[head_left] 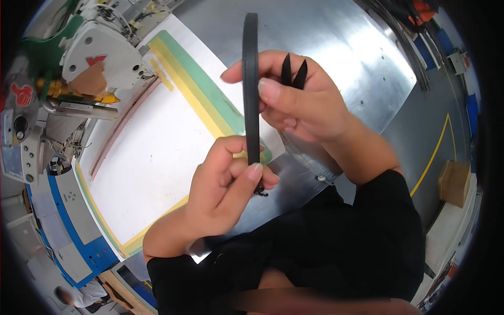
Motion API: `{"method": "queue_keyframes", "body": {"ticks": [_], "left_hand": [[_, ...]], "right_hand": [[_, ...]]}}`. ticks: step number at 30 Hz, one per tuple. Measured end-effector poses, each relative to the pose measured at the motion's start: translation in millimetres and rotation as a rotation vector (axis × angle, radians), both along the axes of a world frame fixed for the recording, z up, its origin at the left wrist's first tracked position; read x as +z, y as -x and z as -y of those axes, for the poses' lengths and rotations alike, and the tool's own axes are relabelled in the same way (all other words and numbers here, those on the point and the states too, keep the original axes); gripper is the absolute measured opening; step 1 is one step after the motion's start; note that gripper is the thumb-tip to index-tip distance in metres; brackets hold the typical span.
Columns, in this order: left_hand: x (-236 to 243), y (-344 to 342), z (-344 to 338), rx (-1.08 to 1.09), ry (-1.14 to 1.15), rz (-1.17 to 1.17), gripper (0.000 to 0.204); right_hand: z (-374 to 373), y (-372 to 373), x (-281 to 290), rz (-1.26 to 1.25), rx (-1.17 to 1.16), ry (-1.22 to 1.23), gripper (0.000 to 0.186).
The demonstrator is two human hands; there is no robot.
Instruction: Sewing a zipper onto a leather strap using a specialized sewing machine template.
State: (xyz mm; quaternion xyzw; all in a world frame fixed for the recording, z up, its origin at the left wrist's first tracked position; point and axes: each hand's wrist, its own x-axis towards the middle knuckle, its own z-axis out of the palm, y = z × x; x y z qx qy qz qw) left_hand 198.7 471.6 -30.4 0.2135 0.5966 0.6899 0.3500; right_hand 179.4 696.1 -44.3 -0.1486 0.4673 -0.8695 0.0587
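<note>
Slim black strip (251, 94), two pointed dark blades (286, 71)

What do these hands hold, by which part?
The left hand holds a long black strip by its lower end; the right hand, its middle, plus two pointed black blades, their base hidden.

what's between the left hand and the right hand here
A stretch of the black strip, running from the left hand up to the right hand, with green board edging in the background; the head view shows this.
</note>
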Motion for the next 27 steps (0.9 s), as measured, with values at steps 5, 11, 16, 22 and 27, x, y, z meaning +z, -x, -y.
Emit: {"method": "queue_keyframes", "body": {"ticks": [5, 11, 16, 22, 27], "left_hand": [[1, -2, 6, -0.041, 0.125, -0.069, 0.028], [-8, -2, 5, -0.089, 0.163, -0.253, 0.028], [-12, -3, 8, -0.115, 0.197, -0.321, 0.028], [-15, 0, 9, -0.135, 0.184, -0.404, 0.028], [-14, -1, 4, -0.12, 0.193, -0.416, 0.028]], "right_hand": [[-2, -4, 6, -0.041, 0.035, -0.15, 0.043], [-1, -4, 1, -0.037, 0.043, -0.132, 0.043], [1, -4, 0, -0.037, 0.058, -0.114, 0.043], [2, -4, -2, -0.052, 0.067, -0.107, 0.046], [3, -4, -3, -0.056, 0.069, -0.106, 0.048]]}}
